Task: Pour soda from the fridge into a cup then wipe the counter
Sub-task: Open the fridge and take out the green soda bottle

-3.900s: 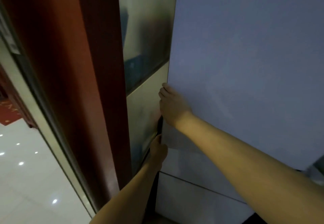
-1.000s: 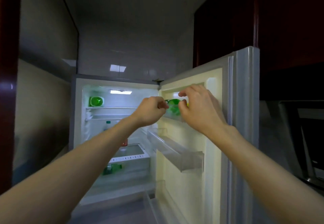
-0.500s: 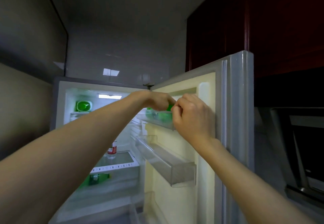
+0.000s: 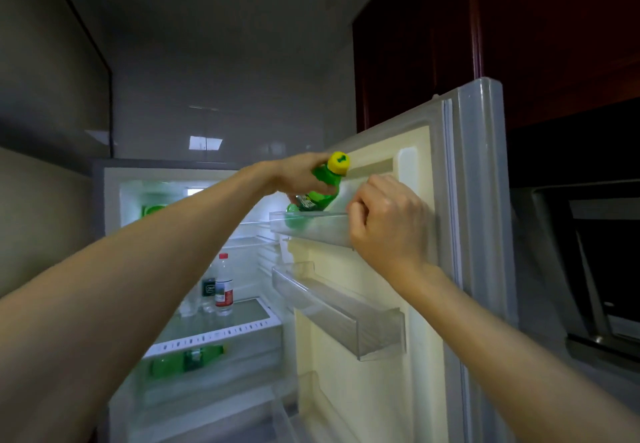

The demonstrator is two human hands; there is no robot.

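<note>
The fridge stands open, its door (image 4: 474,200) swung to the right. My left hand (image 4: 298,175) is shut on a green soda bottle (image 4: 320,193) with a yellow cap, tilted, its base still inside the top door shelf (image 4: 311,226). My right hand (image 4: 388,220) rests against the right end of that shelf, fingers curled, holding nothing that I can see. No cup is in view.
Inside the fridge stand a clear water bottle with a red cap (image 4: 224,283) and a dark-labelled bottle (image 4: 207,290). A green bottle (image 4: 187,361) lies in the lower drawer. An empty door shelf (image 4: 346,314) juts out below. Dark cabinets (image 4: 519,26) hang above right.
The fridge door, shut at first, now stands open. In the last second my left hand has lifted the green bottle partly out of the top door shelf, exposing its yellow cap.
</note>
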